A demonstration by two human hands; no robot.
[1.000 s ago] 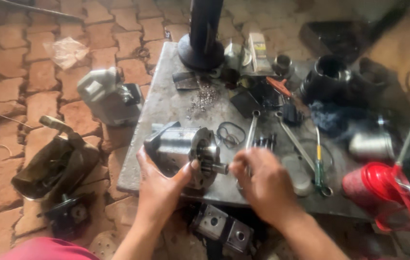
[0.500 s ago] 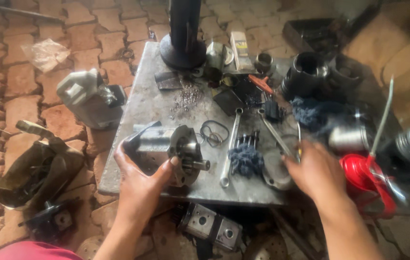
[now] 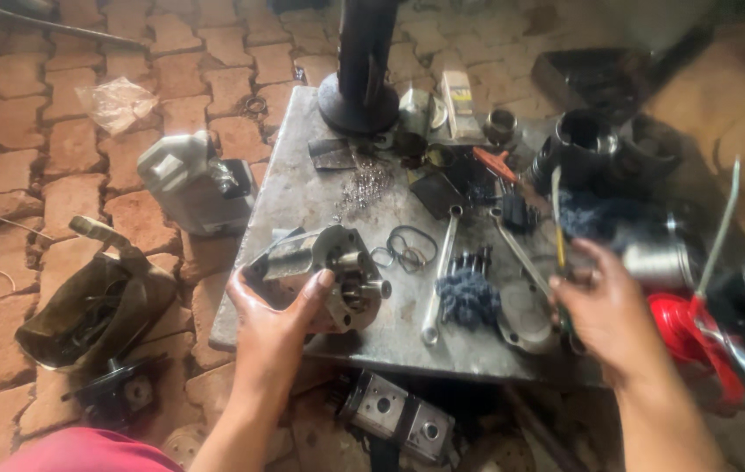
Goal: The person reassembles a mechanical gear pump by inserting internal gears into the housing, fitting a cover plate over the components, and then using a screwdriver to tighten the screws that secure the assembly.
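Holding the pump body (image 3: 324, 275) at the near-left edge of the counter (image 3: 302, 188), your left hand (image 3: 272, 328) is clamped on its housing, thumb across the flange, the short shaft end pointing right toward the O-rings (image 3: 409, 246). Keep that grip low and press the housing down onto the steel so it can't roll off the edge; it sits close to the rim, so my advice is to slide it inboard a little before loading it. Your right hand (image 3: 613, 315) is closed round a thin yellow-handled tool (image 3: 557, 218), raised upright over the right side of the counter, well apart from the pump. The picture blurs there, so I can't tell the tip type. Bring it in square to the shaft face, not at an angle, or it'll likely slip and score the bore. Between the hands lie a combination spanner (image 3: 439, 271), a second spanner (image 3: 519, 253), a blue rag (image 3: 468, 297) and a round cover plate (image 3: 525, 319); route over them, don't drag. Loose steel balls (image 3: 363, 185) sit further back near the black post (image 3: 363, 61); don't nudge them.
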